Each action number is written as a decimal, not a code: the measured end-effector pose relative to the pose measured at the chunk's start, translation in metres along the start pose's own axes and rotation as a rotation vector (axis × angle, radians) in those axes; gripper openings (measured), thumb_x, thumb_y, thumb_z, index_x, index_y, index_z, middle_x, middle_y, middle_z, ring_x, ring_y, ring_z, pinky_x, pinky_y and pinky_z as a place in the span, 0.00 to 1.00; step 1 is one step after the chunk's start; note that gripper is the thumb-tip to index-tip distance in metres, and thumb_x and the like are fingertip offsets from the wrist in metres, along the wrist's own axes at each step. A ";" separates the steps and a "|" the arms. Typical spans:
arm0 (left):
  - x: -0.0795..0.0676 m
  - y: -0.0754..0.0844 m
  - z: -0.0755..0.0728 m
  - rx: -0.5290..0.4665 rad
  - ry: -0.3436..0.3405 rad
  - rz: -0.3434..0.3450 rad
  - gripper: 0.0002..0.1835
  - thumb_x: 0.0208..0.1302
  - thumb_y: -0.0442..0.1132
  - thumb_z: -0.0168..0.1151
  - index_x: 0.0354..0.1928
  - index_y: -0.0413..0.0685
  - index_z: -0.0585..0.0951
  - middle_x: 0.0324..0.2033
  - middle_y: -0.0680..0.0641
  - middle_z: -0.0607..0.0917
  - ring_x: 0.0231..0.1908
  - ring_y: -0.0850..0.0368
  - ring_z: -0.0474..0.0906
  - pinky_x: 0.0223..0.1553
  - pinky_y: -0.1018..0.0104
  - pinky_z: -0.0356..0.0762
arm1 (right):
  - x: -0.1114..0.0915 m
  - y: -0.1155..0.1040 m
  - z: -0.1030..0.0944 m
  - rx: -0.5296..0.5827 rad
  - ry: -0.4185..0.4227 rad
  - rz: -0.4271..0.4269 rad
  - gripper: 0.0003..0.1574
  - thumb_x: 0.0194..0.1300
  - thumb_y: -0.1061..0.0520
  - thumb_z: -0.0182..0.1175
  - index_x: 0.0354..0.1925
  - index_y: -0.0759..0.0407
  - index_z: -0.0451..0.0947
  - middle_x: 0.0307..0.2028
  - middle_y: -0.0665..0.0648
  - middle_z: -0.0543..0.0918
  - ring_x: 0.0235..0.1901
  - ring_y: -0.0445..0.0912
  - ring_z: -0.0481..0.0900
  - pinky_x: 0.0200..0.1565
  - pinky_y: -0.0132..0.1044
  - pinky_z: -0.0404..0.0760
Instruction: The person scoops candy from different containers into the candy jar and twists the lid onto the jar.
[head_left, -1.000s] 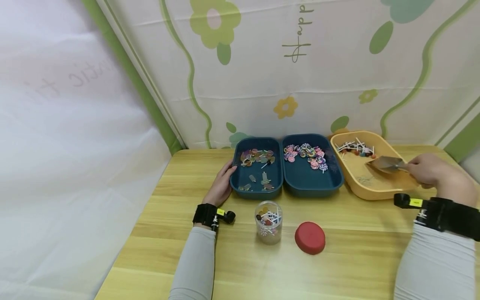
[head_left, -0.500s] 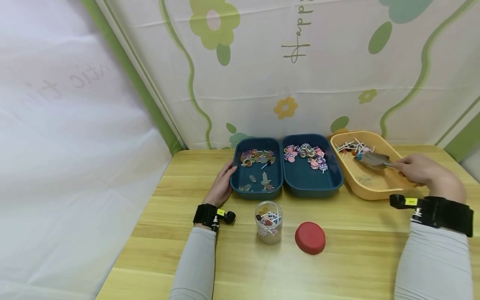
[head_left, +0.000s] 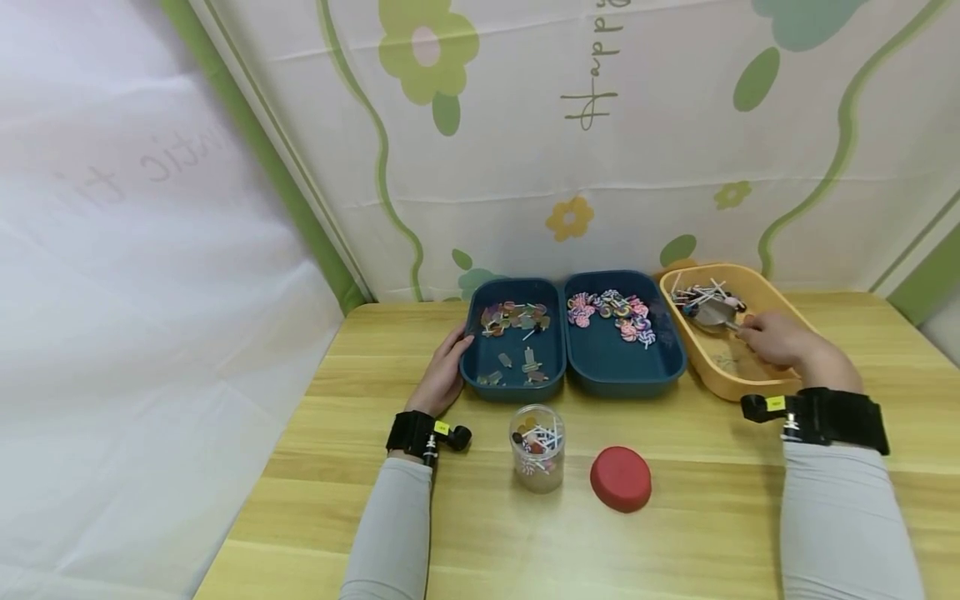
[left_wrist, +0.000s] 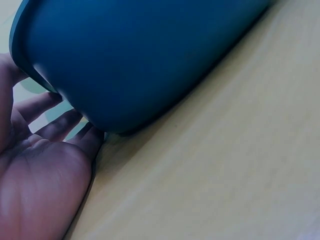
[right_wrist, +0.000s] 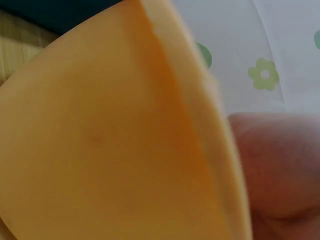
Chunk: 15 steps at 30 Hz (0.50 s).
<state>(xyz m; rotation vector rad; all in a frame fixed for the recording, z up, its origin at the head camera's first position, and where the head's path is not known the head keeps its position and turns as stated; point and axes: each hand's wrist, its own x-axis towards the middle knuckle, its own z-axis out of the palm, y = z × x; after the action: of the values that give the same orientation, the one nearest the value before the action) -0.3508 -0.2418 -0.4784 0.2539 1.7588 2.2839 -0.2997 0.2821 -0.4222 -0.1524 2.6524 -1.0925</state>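
My right hand (head_left: 780, 342) grips the handle of a small metal scoop (head_left: 714, 315) inside the yellow bin (head_left: 750, 388). Its blade lies among lollipop-shaped pieces (head_left: 705, 295) with white sticks at the bin's far left. In the right wrist view the bin's wall (right_wrist: 100, 140) hides the scoop, and part of the hand (right_wrist: 280, 165) shows beyond the rim. At the left, my left hand (head_left: 441, 379) touches the side of a dark blue bin (head_left: 517, 392). In the left wrist view its fingers (left_wrist: 59, 126) rest extended against that bin's outer wall (left_wrist: 125, 65), the thumb at the rim.
A second blue bin (head_left: 626, 387) with swirl lollipops (head_left: 581, 307) stands in the middle. Small translucent pieces (head_left: 517, 317) lie in the left bin. In front are a clear jar (head_left: 538, 475) partly filled with candy-like pieces and a red lid (head_left: 621, 479). A patterned curtain (head_left: 510, 167) hangs behind.
My right hand has moved left and away from me with the scoop, pushing its blade in among the lollipop-shaped pieces. My left hand stays at the blue bin.
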 end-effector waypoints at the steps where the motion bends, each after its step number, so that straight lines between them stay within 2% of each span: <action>1: 0.000 0.000 0.000 0.000 0.001 0.000 0.27 0.84 0.43 0.44 0.80 0.55 0.59 0.79 0.47 0.58 0.76 0.52 0.58 0.75 0.52 0.57 | 0.000 0.000 0.001 0.018 -0.012 0.004 0.18 0.81 0.61 0.39 0.32 0.67 0.66 0.16 0.48 0.63 0.13 0.39 0.60 0.19 0.35 0.65; 3: 0.000 0.000 0.001 0.001 -0.001 0.001 0.27 0.84 0.43 0.44 0.80 0.55 0.59 0.79 0.47 0.57 0.76 0.52 0.57 0.75 0.53 0.56 | -0.002 0.002 0.000 0.031 -0.025 0.001 0.17 0.80 0.62 0.41 0.35 0.72 0.68 0.15 0.48 0.62 0.13 0.38 0.59 0.18 0.34 0.65; 6: -0.001 0.001 0.002 0.002 -0.006 0.007 0.27 0.85 0.42 0.42 0.81 0.53 0.58 0.79 0.46 0.57 0.76 0.51 0.56 0.75 0.52 0.55 | -0.007 0.003 -0.002 0.050 -0.040 0.011 0.22 0.81 0.61 0.40 0.47 0.83 0.70 0.14 0.47 0.61 0.11 0.37 0.57 0.17 0.34 0.64; 9: -0.003 0.001 0.002 0.005 -0.010 0.011 0.27 0.85 0.41 0.42 0.81 0.53 0.58 0.79 0.45 0.56 0.76 0.50 0.56 0.75 0.51 0.55 | -0.012 0.002 -0.005 0.060 -0.056 0.015 0.26 0.82 0.60 0.38 0.55 0.86 0.67 0.15 0.47 0.61 0.12 0.37 0.56 0.17 0.34 0.64; 11: -0.003 0.001 0.002 0.008 -0.011 0.013 0.27 0.85 0.41 0.42 0.81 0.53 0.58 0.79 0.45 0.57 0.76 0.49 0.57 0.75 0.51 0.56 | -0.016 0.002 -0.007 0.065 -0.058 0.024 0.25 0.83 0.58 0.38 0.53 0.82 0.68 0.15 0.47 0.61 0.12 0.37 0.57 0.18 0.34 0.65; 15: -0.004 0.001 0.001 -0.003 -0.024 0.022 0.27 0.85 0.43 0.43 0.81 0.52 0.57 0.79 0.44 0.57 0.76 0.48 0.57 0.75 0.50 0.56 | -0.024 0.000 -0.012 0.053 -0.045 0.030 0.20 0.83 0.55 0.41 0.43 0.72 0.69 0.16 0.48 0.63 0.13 0.38 0.60 0.18 0.34 0.66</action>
<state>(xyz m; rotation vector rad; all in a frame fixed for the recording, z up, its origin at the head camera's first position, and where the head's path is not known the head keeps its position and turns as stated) -0.3469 -0.2420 -0.4775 0.3008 1.7495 2.2886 -0.2806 0.2953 -0.4092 -0.1249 2.5753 -1.1354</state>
